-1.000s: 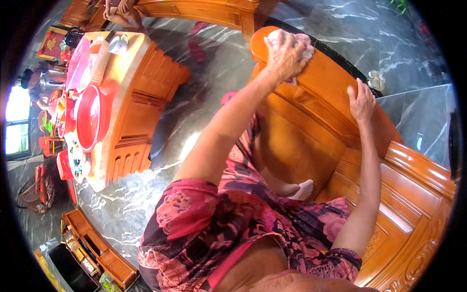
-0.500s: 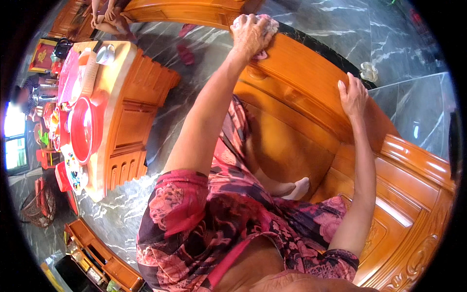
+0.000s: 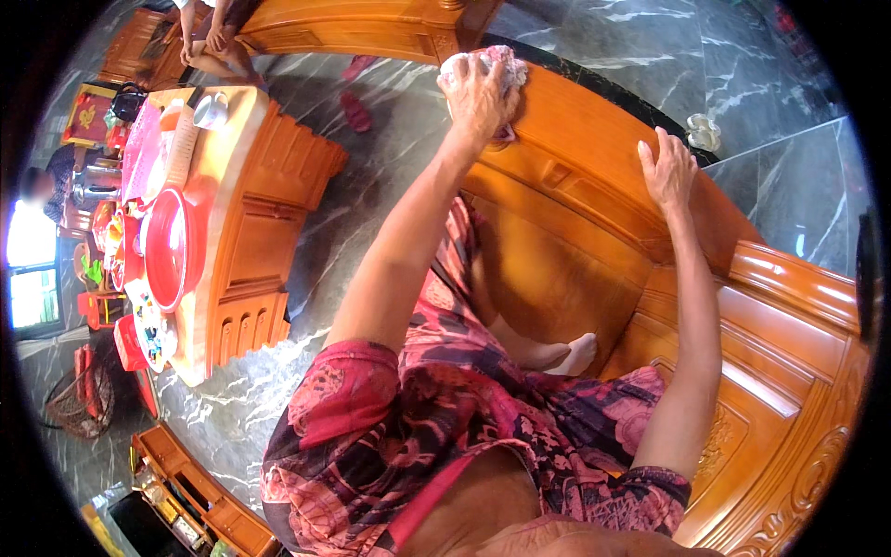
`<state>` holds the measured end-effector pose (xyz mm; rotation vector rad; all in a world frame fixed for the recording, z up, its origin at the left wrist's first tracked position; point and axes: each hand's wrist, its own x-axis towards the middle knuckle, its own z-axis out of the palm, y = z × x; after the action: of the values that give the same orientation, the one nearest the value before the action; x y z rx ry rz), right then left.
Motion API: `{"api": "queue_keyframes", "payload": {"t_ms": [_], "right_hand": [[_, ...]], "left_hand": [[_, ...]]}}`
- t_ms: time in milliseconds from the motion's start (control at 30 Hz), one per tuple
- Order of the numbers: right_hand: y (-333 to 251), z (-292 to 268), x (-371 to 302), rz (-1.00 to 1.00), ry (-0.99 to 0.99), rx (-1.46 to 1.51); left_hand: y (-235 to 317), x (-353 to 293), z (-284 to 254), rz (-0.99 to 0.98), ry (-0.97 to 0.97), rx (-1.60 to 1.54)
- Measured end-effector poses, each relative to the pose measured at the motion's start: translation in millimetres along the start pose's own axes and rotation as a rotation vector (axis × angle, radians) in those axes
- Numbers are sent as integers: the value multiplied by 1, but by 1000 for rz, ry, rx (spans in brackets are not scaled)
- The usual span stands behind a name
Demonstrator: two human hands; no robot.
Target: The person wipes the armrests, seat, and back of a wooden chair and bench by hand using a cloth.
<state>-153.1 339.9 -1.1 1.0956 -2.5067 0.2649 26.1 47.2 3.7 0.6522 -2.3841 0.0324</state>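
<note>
Floor, grey marble with white veining: runs off my view all round, its rim lost to the black fisheye border.
Bench, glossy orange-brown wood with carved panels: its right part is cut off from me; the broad armrest shows nearly whole.
Table, carved orange-brown wood with a pale top: crowded; I cannot sort the small items at its near end.
Seated person in the upper-left background: head and shoulders cropped out.
Second person by the bright window: too blurred for me to detail.
Garment, pink-and-black floral cloth, on the wearer: hides most of the legs.
Basin, round red plastic: on the table, contents washed out by glare.
Slippers, pink: on the floor, between table and bench.
Shoes, pale pair: beyond the armrest.
Left hand: fingers bent and somewhat spread, gripping a bunched pink-and-white rag; I cannot see the palm.
Right hand: unclenched, fingers extended, nothing visible in it; at the armrest's outer edge, firmness of contact unclear to me.
Rag: on the armrest's far end, its middle covered by the left hand.
</note>
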Motion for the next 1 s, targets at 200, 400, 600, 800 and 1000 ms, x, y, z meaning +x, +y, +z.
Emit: {"api": "queue_keyframes", "payload": {"t_ms": [200, 400, 600, 800, 1000], "right_hand": [[4, 4, 0, -9, 15, -8], [3, 4, 0, -12, 11, -10], [5, 3, -3, -6, -12, -10], [3, 3, -4, 0, -11, -10], [2, 3, -5, -3, -15, -12]], "left_hand": [[29, -30, -18, -15, -88, -16], [44, -49, -22, 103, 14, -78], [32, -24, -26, 112, -151, -134], [23, 2, -15, 109, -127, -165], [19, 26, -2, 91, -172, -121]]}}
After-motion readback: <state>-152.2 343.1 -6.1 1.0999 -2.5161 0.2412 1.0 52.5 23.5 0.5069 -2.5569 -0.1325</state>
